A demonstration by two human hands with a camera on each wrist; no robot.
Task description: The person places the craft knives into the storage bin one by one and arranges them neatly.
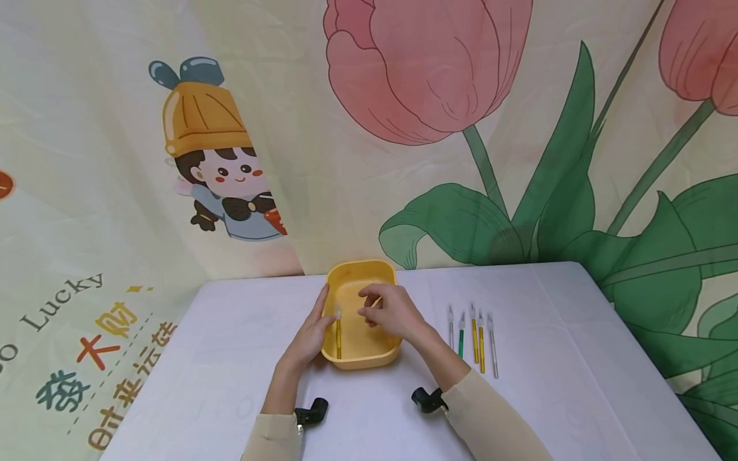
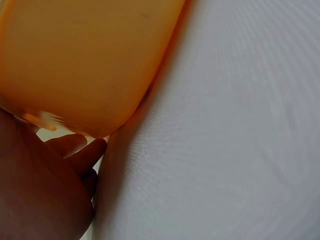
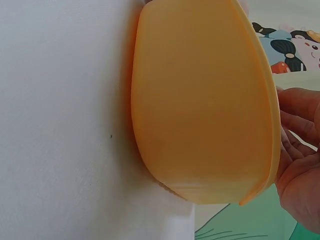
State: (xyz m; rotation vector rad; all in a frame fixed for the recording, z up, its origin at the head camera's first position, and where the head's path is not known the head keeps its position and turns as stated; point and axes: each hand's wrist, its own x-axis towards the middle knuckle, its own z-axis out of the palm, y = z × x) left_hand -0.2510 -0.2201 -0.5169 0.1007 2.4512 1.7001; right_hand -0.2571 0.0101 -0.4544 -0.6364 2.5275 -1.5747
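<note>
L hand (image 1: 311, 333) gripping smooth rounded-rect. tray (image 1: 360, 351) w/ slim stick (image 1: 339, 338) nr table's (image 1: 230, 346) far edge; R hand (image 1: 391, 310) hovering above, fingertips apart.

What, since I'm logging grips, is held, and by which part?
Left hand: the yellow tray, by its left side. Right hand: nothing visibly held.

My tray (image 1: 366, 351) is plain yellow, and the slim tool (image 1: 339, 338) in it is a deeper golden yellow with a pale tip; of the slim tools (image 1: 475, 342) on the plain white cloth (image 1: 230, 346), one is green, two are yellow and two are silvery grey. My sleeves (image 1: 490, 416) are plain beige, my wrist cameras (image 1: 314, 413) black. The backdrop (image 1: 305, 96) I see is cream, patterned with dark-outlined pink tulips (image 1: 429, 70), green leaves (image 1: 461, 221) and a cartoon figure (image 1: 207, 121) in an orange-yellow cap.
</note>
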